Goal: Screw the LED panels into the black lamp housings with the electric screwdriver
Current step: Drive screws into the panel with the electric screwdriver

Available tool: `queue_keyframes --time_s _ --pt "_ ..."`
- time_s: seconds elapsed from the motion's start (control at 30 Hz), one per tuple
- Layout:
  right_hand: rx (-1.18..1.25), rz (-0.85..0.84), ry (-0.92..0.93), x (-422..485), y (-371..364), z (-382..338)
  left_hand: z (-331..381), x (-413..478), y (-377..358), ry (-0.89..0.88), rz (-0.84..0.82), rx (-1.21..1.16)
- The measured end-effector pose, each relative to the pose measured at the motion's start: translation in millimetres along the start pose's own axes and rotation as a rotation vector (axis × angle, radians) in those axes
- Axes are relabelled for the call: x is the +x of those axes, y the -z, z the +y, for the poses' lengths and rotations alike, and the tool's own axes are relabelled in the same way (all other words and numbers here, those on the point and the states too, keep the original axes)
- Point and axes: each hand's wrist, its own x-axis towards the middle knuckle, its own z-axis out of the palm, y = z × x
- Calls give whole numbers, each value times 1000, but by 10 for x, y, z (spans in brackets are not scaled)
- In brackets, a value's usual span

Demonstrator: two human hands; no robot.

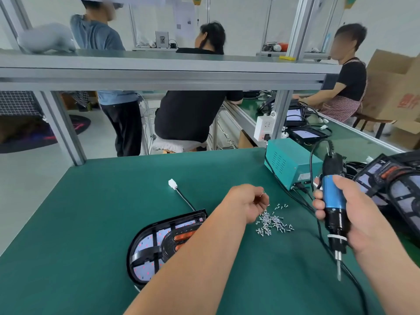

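Two-handed, pinching one screw [262, 194] in the left hand [247, 202] above the pile [272, 221], gripping the electric screwdriver [333, 201] bit-down in the right hand [361, 217], ready for the lamp housing [156, 251] on the tabletop [91, 212].

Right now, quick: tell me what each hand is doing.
Left hand: pinches a screw above the screw pile.
Right hand: grips the screwdriver, tip down.

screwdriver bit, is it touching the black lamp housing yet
Apart. The head view shows the screwdriver bit over bare green mat, well right of the black lamp housing.
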Motion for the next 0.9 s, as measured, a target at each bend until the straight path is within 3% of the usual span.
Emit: queue_keyframes --time_s 0.1,0.23,0.53,0.73,0.9 --pt "136 -1 -16 -42 -164 78 15 -71 27 72 -54 -195" --pt "272 25 -69 -44 -375 191 -37 -178 49 90 -69 -275" --pt "372 44 -110 29 -647 396 -28 -371 69 50 -187 -425" --pt "399 49 -88 42 -806 451 67 -635 186 64 -373 -580" --pt "434 33 -80 23 -946 501 48 -822 293 71 -399 -612"
